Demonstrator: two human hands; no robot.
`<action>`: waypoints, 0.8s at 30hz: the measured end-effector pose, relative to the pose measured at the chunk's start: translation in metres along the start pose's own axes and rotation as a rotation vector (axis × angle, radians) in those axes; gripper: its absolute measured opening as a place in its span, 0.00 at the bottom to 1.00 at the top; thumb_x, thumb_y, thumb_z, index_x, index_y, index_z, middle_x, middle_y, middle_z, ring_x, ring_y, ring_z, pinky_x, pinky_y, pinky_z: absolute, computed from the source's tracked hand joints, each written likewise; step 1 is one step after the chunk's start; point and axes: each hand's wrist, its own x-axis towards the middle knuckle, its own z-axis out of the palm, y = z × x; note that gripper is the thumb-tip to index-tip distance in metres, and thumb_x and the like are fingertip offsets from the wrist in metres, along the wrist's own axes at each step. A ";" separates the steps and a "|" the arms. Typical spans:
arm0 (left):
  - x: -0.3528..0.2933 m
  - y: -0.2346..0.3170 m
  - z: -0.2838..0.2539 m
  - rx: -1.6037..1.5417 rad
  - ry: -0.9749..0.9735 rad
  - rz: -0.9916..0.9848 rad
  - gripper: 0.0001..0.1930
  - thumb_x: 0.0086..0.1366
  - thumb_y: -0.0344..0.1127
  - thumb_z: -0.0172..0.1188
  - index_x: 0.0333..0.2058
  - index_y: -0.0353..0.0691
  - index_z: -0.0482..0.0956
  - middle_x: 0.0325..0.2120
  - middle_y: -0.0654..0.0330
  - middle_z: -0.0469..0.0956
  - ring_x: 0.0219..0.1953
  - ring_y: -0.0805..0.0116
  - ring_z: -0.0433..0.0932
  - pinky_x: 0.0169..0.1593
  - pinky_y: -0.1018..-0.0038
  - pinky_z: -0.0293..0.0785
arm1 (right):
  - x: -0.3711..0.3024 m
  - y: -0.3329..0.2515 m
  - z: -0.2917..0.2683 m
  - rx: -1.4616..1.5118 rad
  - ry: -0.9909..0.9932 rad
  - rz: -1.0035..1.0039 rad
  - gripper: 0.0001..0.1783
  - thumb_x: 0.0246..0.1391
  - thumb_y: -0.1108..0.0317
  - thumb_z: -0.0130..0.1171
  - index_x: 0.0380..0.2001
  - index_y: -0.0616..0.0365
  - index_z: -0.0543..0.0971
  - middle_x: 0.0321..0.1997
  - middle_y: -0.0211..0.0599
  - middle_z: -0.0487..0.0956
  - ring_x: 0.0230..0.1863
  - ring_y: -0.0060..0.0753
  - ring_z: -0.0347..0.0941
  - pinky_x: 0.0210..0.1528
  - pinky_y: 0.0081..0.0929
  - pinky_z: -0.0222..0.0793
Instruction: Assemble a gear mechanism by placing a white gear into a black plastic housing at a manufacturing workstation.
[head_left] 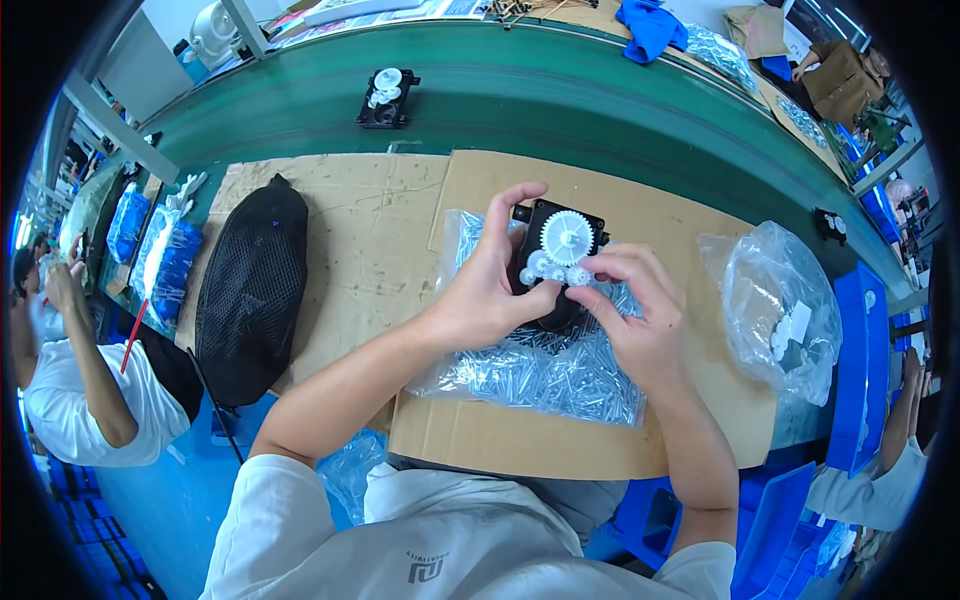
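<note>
A black gearbox housing (543,218) with white plastic gears is held up over a clear bag of metal pins (540,378). My left hand (487,290) grips the housing from its left side, fingers behind its upper edge and thumb at the lower front. My right hand (640,310) pinches at a small white gear (577,275) on the lower right of the housing. The large white gear (567,236) sits above it, beside a cluster of smaller gears (540,265). The bag lies open on a cardboard sheet (480,430) beneath both hands.
On the green conveyor belt (300,110) stands another geared housing (388,98); a further dark unit (829,226) sits at far right. A black mesh bag (252,290) lies left. A clear bag of white parts (785,320) and a blue bin (860,370) stand right. Co-workers (95,400) sit on either side.
</note>
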 end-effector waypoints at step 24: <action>-0.002 0.004 -0.009 -0.198 -0.070 -0.107 0.39 0.56 0.22 0.50 0.67 0.45 0.51 0.50 0.49 0.69 0.48 0.62 0.68 0.55 0.71 0.64 | 0.001 0.001 -0.009 -0.072 -0.088 -0.121 0.12 0.42 0.85 0.66 0.33 0.61 0.82 0.38 0.34 0.78 0.37 0.31 0.73 0.39 0.24 0.70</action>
